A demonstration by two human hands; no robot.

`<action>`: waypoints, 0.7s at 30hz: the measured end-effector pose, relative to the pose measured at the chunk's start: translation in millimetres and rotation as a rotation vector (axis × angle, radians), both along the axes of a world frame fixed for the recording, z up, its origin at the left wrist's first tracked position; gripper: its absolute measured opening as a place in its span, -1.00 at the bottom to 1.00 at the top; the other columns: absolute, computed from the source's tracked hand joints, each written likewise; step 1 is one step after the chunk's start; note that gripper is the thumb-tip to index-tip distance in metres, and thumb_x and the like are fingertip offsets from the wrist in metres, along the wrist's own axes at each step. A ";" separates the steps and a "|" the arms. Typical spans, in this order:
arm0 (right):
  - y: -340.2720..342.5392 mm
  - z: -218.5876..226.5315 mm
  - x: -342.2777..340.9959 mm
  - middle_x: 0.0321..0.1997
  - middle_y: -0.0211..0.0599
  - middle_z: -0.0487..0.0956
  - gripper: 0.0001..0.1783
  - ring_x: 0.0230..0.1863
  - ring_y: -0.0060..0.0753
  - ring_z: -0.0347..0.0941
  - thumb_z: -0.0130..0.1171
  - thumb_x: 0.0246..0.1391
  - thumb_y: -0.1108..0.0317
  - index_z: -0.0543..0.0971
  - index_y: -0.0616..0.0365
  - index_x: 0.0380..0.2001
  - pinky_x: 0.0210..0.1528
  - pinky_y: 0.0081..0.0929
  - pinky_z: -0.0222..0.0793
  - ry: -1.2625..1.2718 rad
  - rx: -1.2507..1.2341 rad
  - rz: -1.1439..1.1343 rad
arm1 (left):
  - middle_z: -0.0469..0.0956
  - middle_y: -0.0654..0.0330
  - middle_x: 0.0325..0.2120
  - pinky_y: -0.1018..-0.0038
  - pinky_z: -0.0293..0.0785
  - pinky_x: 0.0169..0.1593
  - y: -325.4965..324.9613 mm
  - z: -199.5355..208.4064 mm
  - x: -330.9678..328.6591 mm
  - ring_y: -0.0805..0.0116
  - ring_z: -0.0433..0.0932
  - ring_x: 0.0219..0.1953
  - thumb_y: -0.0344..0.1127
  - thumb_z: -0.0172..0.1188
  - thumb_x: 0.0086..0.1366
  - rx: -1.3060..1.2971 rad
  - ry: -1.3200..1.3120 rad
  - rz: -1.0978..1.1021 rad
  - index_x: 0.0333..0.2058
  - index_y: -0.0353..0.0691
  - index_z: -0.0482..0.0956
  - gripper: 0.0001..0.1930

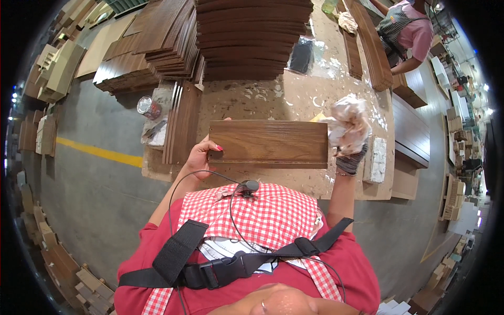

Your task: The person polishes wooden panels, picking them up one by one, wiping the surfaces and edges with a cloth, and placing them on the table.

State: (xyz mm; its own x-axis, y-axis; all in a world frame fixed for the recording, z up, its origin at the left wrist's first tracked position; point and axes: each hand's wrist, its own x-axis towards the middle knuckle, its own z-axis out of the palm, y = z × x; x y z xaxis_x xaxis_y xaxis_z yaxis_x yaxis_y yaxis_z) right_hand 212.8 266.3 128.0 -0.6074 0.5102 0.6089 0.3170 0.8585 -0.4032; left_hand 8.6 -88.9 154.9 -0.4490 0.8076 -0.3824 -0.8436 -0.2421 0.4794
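Observation:
A brown wooden board (268, 142) lies level before me, its long side running left to right. My left hand (202, 152) grips the board's left end, thumb on the upper face and fingers behind. At the other end my right hand (350, 160), in a dark glove, is closed on a crumpled whitish rag (349, 123) with brown stains. The rag is at the board's right edge; whether they touch I cannot tell. Something yellow (318, 117) shows partly behind the board near the rag.
Tall stacked dark boards (252, 39) rise behind on the worktable (239, 100). Narrow boards (181, 123) lean at left beside a jar (148, 107). A white block (375, 160) stands right of my glove. Long boards (370, 47) and a co-worker in pink (412, 31) are at far right.

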 end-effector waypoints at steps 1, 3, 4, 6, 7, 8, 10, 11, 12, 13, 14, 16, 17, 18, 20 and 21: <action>-8.3 11.5 -4.9 -0.04 -0.17 0.44 -0.53 -0.08 -0.24 0.44 0.22 0.05 0.28 0.36 0.18 0.00 0.00 -0.31 0.41 0.409 -0.471 0.132 | 0.29 0.09 0.19 0.40 0.40 0.14 0.9 8.6 3.3 0.28 0.37 0.15 -0.60 -0.14 -0.03 0.018 0.043 -0.012 0.30 -0.18 0.17 -0.22; 16.7 -20.7 20.8 0.15 -0.05 0.41 -0.43 0.12 -0.15 0.37 0.13 0.15 0.27 0.27 0.16 0.20 0.17 -0.12 0.37 0.709 -0.986 0.128 | 0.30 0.10 0.19 0.40 0.39 0.15 5.7 6.3 5.4 0.28 0.36 0.15 -0.60 -0.14 -0.03 0.017 0.109 0.008 0.29 -0.18 0.18 -0.22; 35.4 -50.5 32.7 0.16 -0.12 0.41 -0.51 0.14 -0.14 0.37 -0.09 0.27 0.15 0.29 0.14 0.18 0.19 -0.08 0.33 0.858 -1.150 0.162 | 0.31 0.11 0.18 0.39 0.37 0.16 3.0 -0.8 1.7 0.28 0.36 0.16 -0.60 -0.13 -0.03 0.030 0.157 0.028 0.29 -0.17 0.19 -0.22; 5.7 -12.2 15.3 0.13 -0.17 0.43 -0.46 0.12 -0.15 0.39 -0.26 0.30 0.01 0.31 0.17 0.16 0.21 -0.05 0.29 1.042 -1.460 0.094 | 0.31 0.13 0.18 0.39 0.36 0.18 3.6 -3.1 1.5 0.29 0.37 0.15 -0.61 -0.13 -0.02 0.022 0.149 0.017 0.28 -0.17 0.22 -0.24; 24.0 -43.5 21.9 0.07 -0.12 0.47 -0.50 0.04 -0.16 0.45 -0.22 0.30 0.06 0.33 0.20 0.13 0.19 -0.14 0.33 1.130 -1.617 0.434 | 0.32 0.13 0.17 0.39 0.37 0.16 5.2 -4.1 2.6 0.29 0.38 0.14 -0.61 -0.13 -0.02 -0.007 0.156 0.047 0.27 -0.17 0.22 -0.25; 28.5 -49.5 18.7 0.03 -0.10 0.50 -0.52 0.03 -0.18 0.45 -0.20 0.31 0.12 0.34 0.23 0.13 0.15 -0.24 0.38 1.000 -1.607 0.540 | 0.33 0.12 0.16 0.39 0.39 0.15 9.6 -4.4 3.2 0.29 0.40 0.12 -0.61 -0.13 -0.01 -0.029 0.160 0.059 0.27 -0.17 0.22 -0.25; -1.1 -18.4 -18.4 0.15 -0.12 0.42 -0.48 0.10 -0.20 0.41 -0.05 0.24 0.20 0.30 0.24 0.19 0.15 -0.26 0.36 0.907 -1.544 1.272 | 0.36 0.12 0.14 0.39 0.41 0.13 10.4 -4.9 5.0 0.29 0.43 0.10 -0.56 -0.11 0.14 -0.059 0.202 0.059 0.26 -0.18 0.23 -0.36; -21.4 3.3 -29.1 0.11 -0.14 0.45 -0.50 0.06 -0.23 0.43 -0.03 0.22 0.24 0.33 0.26 0.17 0.12 -0.32 0.39 0.679 -1.374 0.727 | 0.37 0.12 0.13 0.39 0.41 0.13 10.9 -4.3 6.0 0.29 0.43 0.10 -0.52 -0.09 0.21 -0.119 0.165 0.111 0.26 -0.19 0.24 -0.42; -36.3 19.3 -34.4 0.07 -0.16 0.49 -0.52 0.03 -0.27 0.45 -0.02 0.20 0.29 0.35 0.29 0.15 0.08 -0.38 0.42 0.443 -1.144 0.209 | 0.38 0.13 0.13 0.38 0.42 0.12 12.5 -4.6 5.5 0.29 0.44 0.10 -0.48 -0.08 0.28 -0.177 0.128 0.153 0.26 -0.19 0.24 -0.47; -39.5 22.8 -40.1 0.06 -0.16 0.50 -0.54 0.04 -0.28 0.45 -0.01 0.18 0.32 0.39 0.29 0.13 0.11 -0.41 0.40 0.383 -1.120 0.291 | 0.46 0.14 0.04 0.39 0.43 0.10 10.1 -13.9 2.0 0.30 0.47 0.06 -0.42 -0.04 0.34 -0.044 0.126 0.133 0.18 -0.22 0.33 -0.58; -48.5 29.7 -43.6 0.05 -0.12 0.51 -0.56 0.04 -0.31 0.45 0.02 0.14 0.34 0.44 0.28 0.08 0.12 -0.44 0.39 0.379 -1.110 0.283 | 0.46 0.14 0.04 0.39 0.43 0.10 10.2 -17.1 0.2 0.30 0.47 0.06 -0.42 -0.04 0.34 -0.046 0.122 0.125 0.18 -0.22 0.33 -0.58; -53.7 17.4 -44.5 0.04 -0.17 0.52 -0.58 0.04 -0.38 0.45 0.05 0.13 0.37 0.47 0.24 0.07 0.12 -0.45 0.38 0.274 -1.116 0.267 | 0.54 0.16 -0.08 0.41 0.46 0.06 10.6 -21.9 -1.4 0.33 0.51 -0.01 -0.45 0.00 0.29 -0.237 0.144 0.132 0.05 -0.25 0.43 -0.66; -66.5 23.4 -51.4 0.03 -0.26 0.54 -0.60 0.02 -0.42 0.45 0.09 0.12 0.40 0.49 0.16 0.06 0.09 -0.46 0.39 0.228 -1.035 0.307 | 0.54 0.16 -0.08 0.41 0.46 0.06 8.2 -28.4 -2.5 0.33 0.51 -0.01 -0.45 0.00 0.29 -0.238 0.142 0.136 0.05 -0.25 0.43 -0.66; -78.9 28.3 -57.1 -0.03 -0.34 0.55 -0.63 -0.02 -0.42 0.46 0.15 0.11 0.37 0.53 0.09 0.02 0.07 -0.50 0.39 0.144 -1.042 0.300 | 0.56 0.18 -0.14 0.43 0.47 0.00 7.0 -34.6 -3.1 0.35 0.53 -0.07 -0.45 0.01 0.27 -0.294 0.219 0.109 -0.02 -0.26 0.46 -0.70; -97.8 16.0 -72.7 -0.08 -0.28 0.56 -0.64 -0.05 -0.37 0.48 0.20 0.07 0.36 0.54 0.11 -0.02 0.03 -0.49 0.41 0.161 -0.867 0.447 | 0.58 0.20 -0.21 0.46 0.49 -0.05 9.3 -38.3 -0.9 0.38 0.56 -0.12 -0.45 0.02 0.25 -0.345 0.294 0.070 -0.08 -0.27 0.49 -0.74; -109.9 18.0 -83.1 -0.08 -0.24 0.55 -0.66 -0.05 -0.31 0.49 0.21 0.07 0.37 0.55 0.12 -0.04 0.03 -0.47 0.41 0.152 -0.729 0.486 | 0.57 0.22 -0.24 0.48 0.48 -0.09 13.8 -33.3 2.6 0.41 0.56 -0.18 -0.45 0.02 0.23 -0.350 0.428 0.091 -0.12 -0.28 0.50 -0.76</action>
State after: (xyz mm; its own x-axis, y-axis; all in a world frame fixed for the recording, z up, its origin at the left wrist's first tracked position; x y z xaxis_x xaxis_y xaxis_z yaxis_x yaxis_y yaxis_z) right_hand 129.7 156.4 146.0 -0.7967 0.5093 0.3253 -0.1174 0.3976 -0.9100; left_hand 11.2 -75.2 121.6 -0.6852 0.6160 -0.3887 -0.5388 -0.0695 0.8396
